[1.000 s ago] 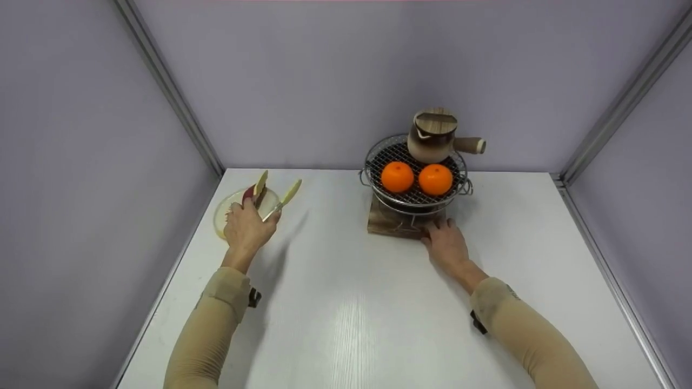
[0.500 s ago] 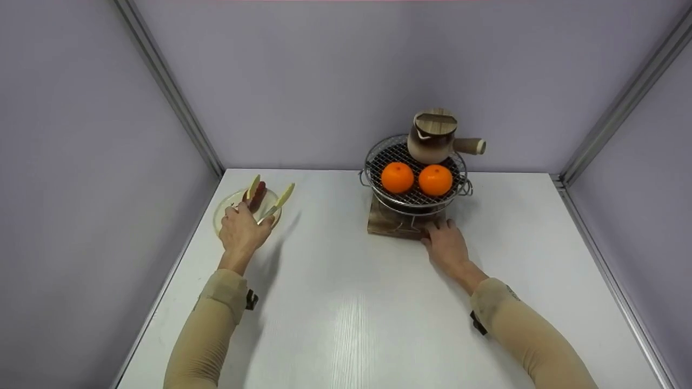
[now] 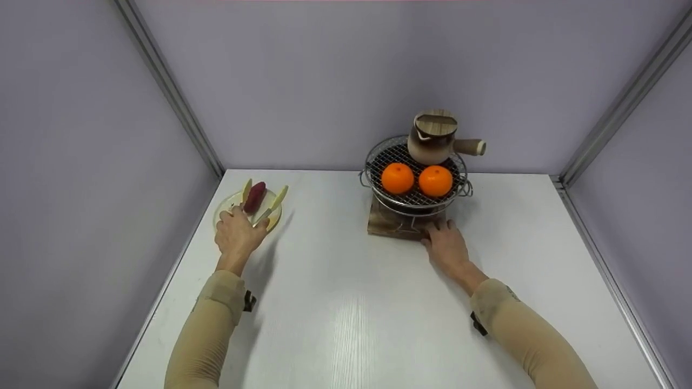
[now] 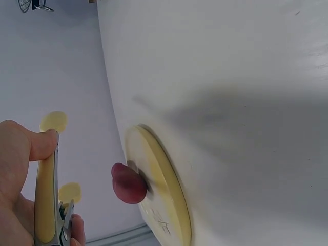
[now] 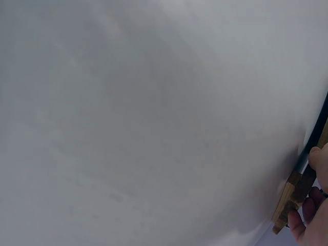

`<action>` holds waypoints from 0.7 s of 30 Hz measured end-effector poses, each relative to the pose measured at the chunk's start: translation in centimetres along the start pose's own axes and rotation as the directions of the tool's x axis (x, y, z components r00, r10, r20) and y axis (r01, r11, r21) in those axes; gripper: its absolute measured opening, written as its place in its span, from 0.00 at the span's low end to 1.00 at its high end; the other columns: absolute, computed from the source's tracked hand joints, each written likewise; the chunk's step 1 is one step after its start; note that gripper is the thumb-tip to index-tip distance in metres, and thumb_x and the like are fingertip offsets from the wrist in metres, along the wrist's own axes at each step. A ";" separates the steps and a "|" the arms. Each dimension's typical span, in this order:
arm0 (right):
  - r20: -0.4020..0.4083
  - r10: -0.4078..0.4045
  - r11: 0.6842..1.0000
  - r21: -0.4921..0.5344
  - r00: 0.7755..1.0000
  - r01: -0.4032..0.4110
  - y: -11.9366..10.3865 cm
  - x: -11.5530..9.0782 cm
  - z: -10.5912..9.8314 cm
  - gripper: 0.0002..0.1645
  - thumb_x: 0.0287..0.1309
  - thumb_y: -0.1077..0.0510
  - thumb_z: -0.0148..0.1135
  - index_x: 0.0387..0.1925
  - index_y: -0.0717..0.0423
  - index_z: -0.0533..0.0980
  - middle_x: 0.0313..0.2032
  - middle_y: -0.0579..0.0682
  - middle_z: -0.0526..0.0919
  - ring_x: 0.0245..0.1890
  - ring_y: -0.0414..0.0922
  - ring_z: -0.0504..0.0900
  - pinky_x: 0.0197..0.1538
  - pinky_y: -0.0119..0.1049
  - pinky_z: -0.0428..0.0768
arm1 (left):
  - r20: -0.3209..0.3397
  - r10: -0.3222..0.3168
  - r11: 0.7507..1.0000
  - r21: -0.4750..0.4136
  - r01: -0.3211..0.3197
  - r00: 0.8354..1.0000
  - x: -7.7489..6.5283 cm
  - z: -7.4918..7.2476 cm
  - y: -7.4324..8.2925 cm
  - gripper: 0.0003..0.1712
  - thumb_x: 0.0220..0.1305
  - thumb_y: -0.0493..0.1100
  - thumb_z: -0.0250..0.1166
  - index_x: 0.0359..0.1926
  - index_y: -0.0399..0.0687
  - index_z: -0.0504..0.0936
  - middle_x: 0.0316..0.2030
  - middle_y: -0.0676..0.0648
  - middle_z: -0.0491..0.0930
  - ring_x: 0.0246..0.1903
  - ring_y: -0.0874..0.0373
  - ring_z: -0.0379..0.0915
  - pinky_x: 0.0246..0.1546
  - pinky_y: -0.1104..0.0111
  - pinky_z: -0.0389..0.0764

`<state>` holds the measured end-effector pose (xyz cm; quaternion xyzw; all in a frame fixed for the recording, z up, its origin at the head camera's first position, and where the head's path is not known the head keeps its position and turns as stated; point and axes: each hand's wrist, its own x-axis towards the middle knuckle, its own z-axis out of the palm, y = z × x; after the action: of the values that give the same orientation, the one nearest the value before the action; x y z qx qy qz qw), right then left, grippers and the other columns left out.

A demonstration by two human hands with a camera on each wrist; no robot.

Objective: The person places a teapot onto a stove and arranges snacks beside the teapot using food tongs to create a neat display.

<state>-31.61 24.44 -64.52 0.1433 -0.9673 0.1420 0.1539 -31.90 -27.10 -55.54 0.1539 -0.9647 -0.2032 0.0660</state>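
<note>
My left hand holds a pair of tongs with pale yellow tips and handles. The tongs' arms stand spread, one on each side of a dark red sweet potato in the head view. That sweet potato lies on a pale yellow plate; the left wrist view shows the tongs apart from it. My right hand grips the front right corner of the wooden base under a round grill, with thumb and fingers on its edge.
The grill's wire mesh carries two oranges and a brown teapot with a wooden lid and side handle. Grey walls enclose the white table at the back and sides.
My left hand has drawn back toward me and slightly left with the tongs, whose tips have left the sweet potato. The sweet potato is more exposed on the plate. My right hand stays in place.
</note>
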 end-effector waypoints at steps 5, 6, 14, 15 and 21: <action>0.004 0.002 1.000 -0.003 1.000 -0.002 0.1 0.0 0.1 0.22 0.70 0.57 0.76 0.60 0.61 0.81 0.57 0.68 0.83 0.53 0.68 0.80 0.57 0.64 0.81 | -0.003 -0.022 1.000 -0.014 0.022 1.000 0.2 0.0 -0.3 0.52 0.73 0.66 0.69 0.77 0.29 0.69 0.66 0.22 0.74 0.64 0.22 0.76 0.61 0.33 0.81; 0.007 0.004 1.000 -0.004 1.000 -0.004 0.1 0.0 0.1 0.22 0.71 0.57 0.76 0.60 0.61 0.81 0.58 0.68 0.83 0.53 0.68 0.80 0.57 0.64 0.82 | -0.007 -0.026 0.999 -0.021 0.026 1.000 0.2 0.0 -0.3 0.52 0.72 0.66 0.69 0.77 0.29 0.69 0.66 0.22 0.74 0.64 0.22 0.75 0.61 0.32 0.81; 0.016 0.019 1.000 -0.012 1.000 -0.019 0.2 0.0 0.3 0.23 0.72 0.57 0.76 0.62 0.61 0.81 0.61 0.68 0.82 0.54 0.69 0.80 0.58 0.64 0.82 | 0.004 -0.055 0.998 -0.030 0.055 0.998 0.4 0.2 -0.8 0.55 0.73 0.66 0.68 0.80 0.27 0.65 0.67 0.20 0.71 0.67 0.21 0.73 0.63 0.31 0.80; 0.014 0.016 1.000 -0.010 1.000 -0.016 0.2 0.0 0.3 0.23 0.72 0.57 0.76 0.62 0.61 0.81 0.61 0.68 0.82 0.54 0.69 0.80 0.58 0.65 0.82 | 0.007 -0.059 0.998 -0.030 0.060 0.998 0.4 0.3 -0.8 0.55 0.73 0.66 0.68 0.80 0.26 0.65 0.68 0.20 0.71 0.67 0.21 0.73 0.64 0.31 0.80; 0.014 0.011 1.000 -0.011 1.000 -0.010 0.1 -0.1 0.1 0.23 0.71 0.57 0.76 0.61 0.62 0.80 0.60 0.68 0.82 0.54 0.69 0.80 0.58 0.65 0.82 | 0.027 -0.079 0.996 -0.033 0.079 0.997 0.5 0.3 -1.2 0.55 0.74 0.67 0.67 0.80 0.26 0.64 0.68 0.21 0.70 0.68 0.22 0.71 0.65 0.32 0.79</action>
<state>-31.62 24.52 -64.69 0.1383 -0.9698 0.1367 0.1472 -32.12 -28.19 -56.29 0.1882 -0.9551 -0.2238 0.0483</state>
